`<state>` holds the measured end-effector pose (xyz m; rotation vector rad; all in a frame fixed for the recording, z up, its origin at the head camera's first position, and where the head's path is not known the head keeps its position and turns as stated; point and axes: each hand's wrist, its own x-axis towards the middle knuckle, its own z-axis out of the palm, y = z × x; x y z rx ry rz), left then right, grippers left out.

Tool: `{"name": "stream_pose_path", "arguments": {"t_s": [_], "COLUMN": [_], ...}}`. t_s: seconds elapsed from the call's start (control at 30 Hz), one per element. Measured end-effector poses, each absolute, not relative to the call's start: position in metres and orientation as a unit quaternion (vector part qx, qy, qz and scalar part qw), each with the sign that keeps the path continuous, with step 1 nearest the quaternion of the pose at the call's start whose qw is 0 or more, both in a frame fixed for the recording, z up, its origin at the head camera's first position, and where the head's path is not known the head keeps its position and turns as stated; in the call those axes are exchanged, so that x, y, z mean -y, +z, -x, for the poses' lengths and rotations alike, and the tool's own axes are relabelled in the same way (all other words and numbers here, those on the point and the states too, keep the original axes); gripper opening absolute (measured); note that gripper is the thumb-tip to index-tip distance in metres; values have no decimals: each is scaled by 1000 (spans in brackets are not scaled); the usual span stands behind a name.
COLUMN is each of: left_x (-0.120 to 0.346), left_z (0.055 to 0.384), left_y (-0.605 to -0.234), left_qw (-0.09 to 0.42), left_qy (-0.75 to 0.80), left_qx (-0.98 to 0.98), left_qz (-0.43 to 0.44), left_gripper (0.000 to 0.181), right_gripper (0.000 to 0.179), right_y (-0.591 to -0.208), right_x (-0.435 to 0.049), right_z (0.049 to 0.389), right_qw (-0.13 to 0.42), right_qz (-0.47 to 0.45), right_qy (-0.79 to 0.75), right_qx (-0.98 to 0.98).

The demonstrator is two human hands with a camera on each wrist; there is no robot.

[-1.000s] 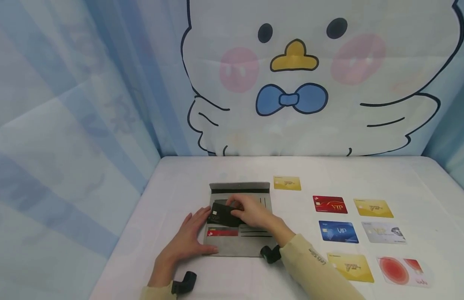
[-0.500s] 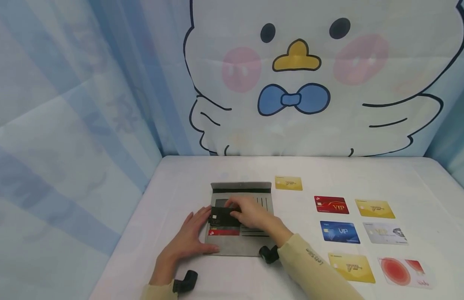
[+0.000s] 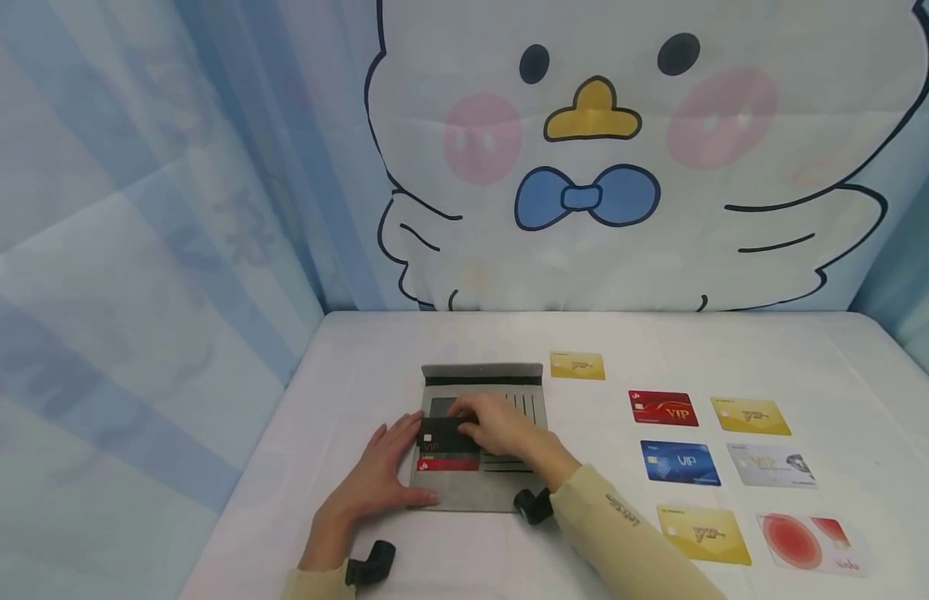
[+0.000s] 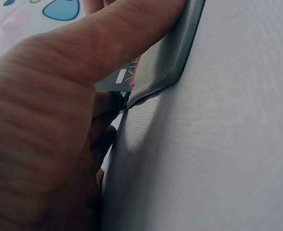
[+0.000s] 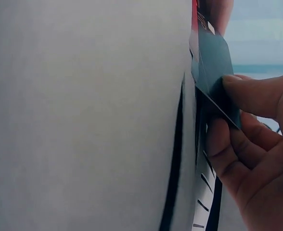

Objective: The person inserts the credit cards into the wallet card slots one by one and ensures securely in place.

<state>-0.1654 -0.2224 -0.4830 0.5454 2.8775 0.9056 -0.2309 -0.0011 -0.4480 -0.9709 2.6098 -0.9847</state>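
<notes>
My right hand (image 3: 501, 427) pinches a black VIP card (image 3: 445, 435) by its right end, thumb in front and fingers behind in the right wrist view. The card's lower edge lies at the slots of an unfolded grey card wallet (image 3: 479, 492), level with it. Just below, a red card (image 3: 447, 465) shows as a strip in a lower slot. My left hand (image 3: 382, 467) rests along the wallet's left edge, fingers extended and thumb by the lower left corner. The left wrist view shows that thumb (image 4: 127, 33) over the wallet's border.
On the white table, a gold card (image 3: 576, 366) lies near the wallet's upper right. Farther right are a red VIP card (image 3: 663, 408), a blue VIP card (image 3: 680, 463), a silver card (image 3: 771, 465), a white card with red circles (image 3: 809, 543) and more gold cards (image 3: 704, 535).
The black card has turned from tilted to level and moved down toward the red strip, with my right hand following. My left hand stays at the wallet's edge.
</notes>
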Motion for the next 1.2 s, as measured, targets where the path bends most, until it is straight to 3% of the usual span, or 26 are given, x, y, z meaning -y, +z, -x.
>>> {"name": "stream_pose_path", "arguments": {"t_s": [1.2], "left_x": [224], "left_z": [166], "left_y": [-483], "left_qw": [34], "left_qy": [289], "left_qx": [-937], "left_qz": [-191], "left_gripper": [106], "right_gripper": [22], "right_y": [-450], "right_x": [-2], "right_z": [234], "right_qw": [141], "right_qz": [350], "right_qy": [-338], "right_qx": [-862]}}
